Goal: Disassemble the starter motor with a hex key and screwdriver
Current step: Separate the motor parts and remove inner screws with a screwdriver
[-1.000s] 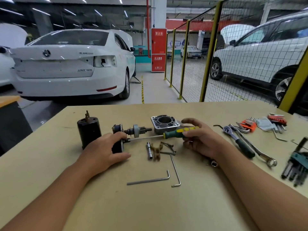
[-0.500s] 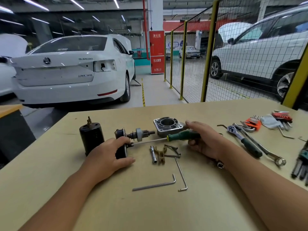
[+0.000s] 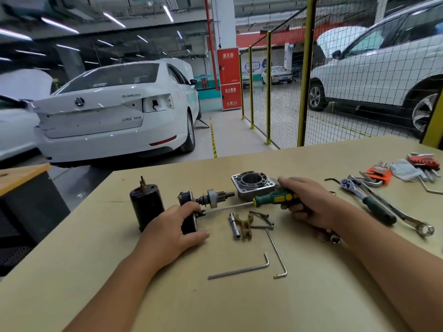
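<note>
My left hand grips the black end plate of the starter's shaft assembly, whose gear shaft points right. My right hand holds the green-and-yellow screwdriver by the handle. Its blade runs left, with the tip against the plate beside my left fingers. The black motor body stands upright to the left. A grey aluminium housing sits behind the screwdriver. Two hex keys lie nearer to me on the table.
A small steel pin, a tan fork lever and long bolts lie between my hands. A ratchet, a spanner, hex key sets and a cloth sit at the right. A small socket lies under my right wrist.
The view tilted upward, so the table sits lower in frame. My right hand has kept turning the screwdriver handle; the left hand still holds the end plate.
</note>
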Available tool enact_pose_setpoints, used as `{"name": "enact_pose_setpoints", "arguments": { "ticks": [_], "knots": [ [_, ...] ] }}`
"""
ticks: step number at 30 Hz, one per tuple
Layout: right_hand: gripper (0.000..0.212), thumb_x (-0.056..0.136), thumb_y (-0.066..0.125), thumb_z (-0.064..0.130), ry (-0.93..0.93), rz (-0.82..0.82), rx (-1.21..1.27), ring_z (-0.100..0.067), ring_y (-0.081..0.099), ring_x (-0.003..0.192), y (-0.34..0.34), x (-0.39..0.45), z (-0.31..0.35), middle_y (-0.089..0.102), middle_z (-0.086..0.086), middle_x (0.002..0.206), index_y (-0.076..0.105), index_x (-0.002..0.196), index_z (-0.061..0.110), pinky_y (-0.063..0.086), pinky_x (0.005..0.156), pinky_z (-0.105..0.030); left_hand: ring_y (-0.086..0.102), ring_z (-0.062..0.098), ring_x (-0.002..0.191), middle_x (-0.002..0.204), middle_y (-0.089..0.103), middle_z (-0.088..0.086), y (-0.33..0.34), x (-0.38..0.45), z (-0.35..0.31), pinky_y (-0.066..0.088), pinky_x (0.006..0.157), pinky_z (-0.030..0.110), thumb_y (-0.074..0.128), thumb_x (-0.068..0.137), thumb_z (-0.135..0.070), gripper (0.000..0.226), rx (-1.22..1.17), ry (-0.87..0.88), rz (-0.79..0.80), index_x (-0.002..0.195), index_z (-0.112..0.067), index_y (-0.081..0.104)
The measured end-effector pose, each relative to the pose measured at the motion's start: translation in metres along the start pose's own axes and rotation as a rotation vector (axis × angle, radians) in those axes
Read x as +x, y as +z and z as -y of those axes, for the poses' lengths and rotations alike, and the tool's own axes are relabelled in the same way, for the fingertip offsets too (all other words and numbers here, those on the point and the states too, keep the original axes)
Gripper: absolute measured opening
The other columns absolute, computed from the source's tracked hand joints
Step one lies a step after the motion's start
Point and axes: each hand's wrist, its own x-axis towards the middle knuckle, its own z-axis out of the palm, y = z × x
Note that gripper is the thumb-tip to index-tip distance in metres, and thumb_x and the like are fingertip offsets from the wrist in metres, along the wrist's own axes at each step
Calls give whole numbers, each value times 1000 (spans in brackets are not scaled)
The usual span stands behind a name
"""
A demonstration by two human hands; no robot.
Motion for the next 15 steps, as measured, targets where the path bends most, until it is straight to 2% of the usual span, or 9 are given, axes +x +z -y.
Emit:
{"name": "enact_pose_setpoints", "arguments": {
  "ticks": [1,3,5,6,8,10,12,15],
  "knots": [
    [44,78,80,44,-25,32,25,-13,38,46,-1,-1,-1,64,-19,77,66,101,9,33,41,-21,57,3,90,103,59,-17,0,0,0,55,80,35,53,65,-89,65,1,1,-3,122,-63,39],
    [39,68,90,20,-74,90,143,-14,40,52,-3,-2,-4,63,-15,83,67,98,13,35,46,-23,57,2,90,103,59,-18,1,0,1,55,80,35,53,65,-89,65,2,1,-8,123,-62,39],
    [42,63,86,2,-99,111,250,-17,44,57,-4,-2,-6,61,-14,88,68,99,15,38,52,-27,57,1,90,103,59,-19,2,1,0,55,80,35,53,64,-90,66,0,-3,-10,123,-63,38],
    [42,64,85,4,-107,117,243,-17,45,58,-3,-3,-5,61,-15,90,69,100,15,38,53,-28,57,0,90,103,59,-19,3,0,0,55,79,34,52,64,-90,66,-2,-4,-12,123,-63,38],
    [41,73,88,26,-88,94,142,-17,48,57,2,-3,-3,63,-14,90,68,105,11,39,52,-28,56,0,89,103,59,-19,1,0,-1,54,77,33,52,64,-90,66,-4,-4,-15,123,-63,38],
    [51,85,74,48,-43,8,17,-15,48,52,3,-1,-2,67,-17,83,63,112,7,41,46,-26,57,1,88,103,59,-19,2,1,-2,53,76,32,52,64,-90,66,-3,-6,-8,122,-63,38],
    [49,88,70,47,-29,1,-23,-14,46,49,1,-1,-1,68,-18,78,62,112,5,41,43,-25,56,1,89,104,59,-18,1,0,-2,54,77,32,52,65,-89,65,-1,-7,-3,123,-62,39],
    [38,72,86,16,-70,103,111,-18,51,59,-5,-6,-3,67,-16,90,69,105,12,45,50,-28,56,2,93,107,59,-17,0,1,-1,53,80,32,53,65,-88,65,11,-7,-1,123,-62,39]
  ]
}}
